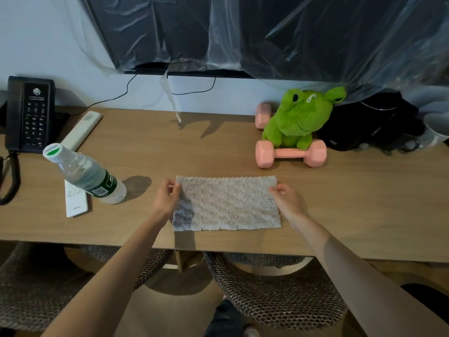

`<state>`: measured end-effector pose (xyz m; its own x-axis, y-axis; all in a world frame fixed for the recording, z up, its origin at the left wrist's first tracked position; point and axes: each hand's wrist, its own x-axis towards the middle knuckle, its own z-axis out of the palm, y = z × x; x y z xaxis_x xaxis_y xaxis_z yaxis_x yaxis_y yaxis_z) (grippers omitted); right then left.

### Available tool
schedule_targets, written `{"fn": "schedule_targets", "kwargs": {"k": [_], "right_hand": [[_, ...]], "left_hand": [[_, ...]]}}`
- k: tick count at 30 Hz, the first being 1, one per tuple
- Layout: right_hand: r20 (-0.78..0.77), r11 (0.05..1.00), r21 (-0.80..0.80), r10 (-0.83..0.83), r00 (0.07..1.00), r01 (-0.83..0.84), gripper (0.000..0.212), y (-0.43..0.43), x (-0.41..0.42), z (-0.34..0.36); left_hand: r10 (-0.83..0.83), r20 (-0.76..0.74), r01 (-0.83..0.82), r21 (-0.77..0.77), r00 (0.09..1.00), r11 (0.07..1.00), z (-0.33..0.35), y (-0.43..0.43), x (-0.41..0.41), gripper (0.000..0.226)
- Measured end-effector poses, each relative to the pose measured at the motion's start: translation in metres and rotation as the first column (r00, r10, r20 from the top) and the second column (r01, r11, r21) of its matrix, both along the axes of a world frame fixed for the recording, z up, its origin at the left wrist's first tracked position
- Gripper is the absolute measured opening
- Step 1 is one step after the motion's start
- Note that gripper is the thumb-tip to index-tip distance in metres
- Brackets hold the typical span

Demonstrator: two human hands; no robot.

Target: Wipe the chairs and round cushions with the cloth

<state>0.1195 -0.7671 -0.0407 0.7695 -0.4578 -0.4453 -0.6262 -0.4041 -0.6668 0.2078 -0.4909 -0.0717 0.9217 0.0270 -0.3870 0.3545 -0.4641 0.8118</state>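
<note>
**Cloth lies flat on the table, both hands at its upper corners**

A big dark screen (243, 32) under a clear plastic sheet fills the top of the view, on the wall behind the table. The wooden table (218, 147) runs across the whole width. Under its near edge stand two woven chairs, one on the left (36, 283) and one on the right (279, 295); their front parts are hidden by the table top.

The cloth (228, 205), grey and fluffy, is spread flat on the table near the front edge, about in the middle, well apart from both chairs. A black bag (369, 122) sits at the far right against the wall, and a black telephone (29, 115) at the far left.

A green toy frog (298, 117) sits just left of the bag, with its front feet on a pink dumbbell (290, 153); the end of a second dumbbell (263, 115) shows behind it. A water bottle (85, 173) stands left of the cloth, partly over a white remote (75, 203). Another pale remote (81, 130) lies beside the telephone.

The left hand (166, 198) pinches the cloth's upper left corner with curled fingers. The right hand (288, 199) pinches the upper right corner the same way.
</note>
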Motion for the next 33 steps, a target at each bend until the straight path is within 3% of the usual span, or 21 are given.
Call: {"fn": "schedule_targets", "kwargs": {"k": [2,7,11,13,15,18,22,29,33], "right_hand": [[-0.054,0.99,-0.129,0.049,0.997,-0.056,0.022,-0.003,0.007,-0.007],[-0.094,0.961,-0.25,0.098,0.991,-0.119,0.017,-0.006,0.015,-0.021],[0.086,0.941,-0.339,0.037,0.996,-0.006,0.015,0.001,0.011,-0.026],[0.169,0.864,-0.503,0.138,0.976,-0.035,0.026,0.011,0.005,-0.025],[0.171,0.799,-0.58,0.311,0.935,-0.16,0.034,0.028,-0.002,-0.025],[0.001,0.694,-0.563,0.545,0.839,-0.45,0.049,0.055,-0.011,-0.042],[-0.177,0.666,-0.474,0.568,0.804,-0.575,0.065,0.062,-0.015,-0.065],[-0.223,0.678,-0.415,0.571,0.79,-0.607,0.057,0.071,-0.016,-0.063],[-0.246,0.652,-0.397,0.602,0.76,-0.646,0.058,0.067,-0.013,-0.052]], "left_hand": [[0.025,-0.007,-0.025,0.04,1.0,0.999,-0.005,0.0,0.004,0.016],[0.038,0.018,-0.04,0.146,0.999,0.988,-0.007,-0.002,0.005,0.016],[0.046,0.111,-0.074,0.263,0.993,0.962,-0.004,-0.006,-0.002,0.027],[-0.091,0.348,-0.059,0.399,0.933,0.915,-0.007,-0.011,-0.012,0.031],[-0.333,0.442,0.073,0.509,0.833,0.858,-0.015,-0.024,-0.028,0.038],[-0.611,0.267,0.337,0.64,0.745,0.69,-0.037,-0.047,-0.054,0.045],[-0.653,0.121,0.364,0.748,0.748,0.555,-0.058,-0.048,-0.063,0.055],[-0.638,0.083,0.359,0.768,0.765,0.53,-0.06,-0.036,-0.057,0.059],[-0.663,0.005,0.453,0.726,0.749,0.517,-0.047,-0.029,-0.055,0.065]]}}
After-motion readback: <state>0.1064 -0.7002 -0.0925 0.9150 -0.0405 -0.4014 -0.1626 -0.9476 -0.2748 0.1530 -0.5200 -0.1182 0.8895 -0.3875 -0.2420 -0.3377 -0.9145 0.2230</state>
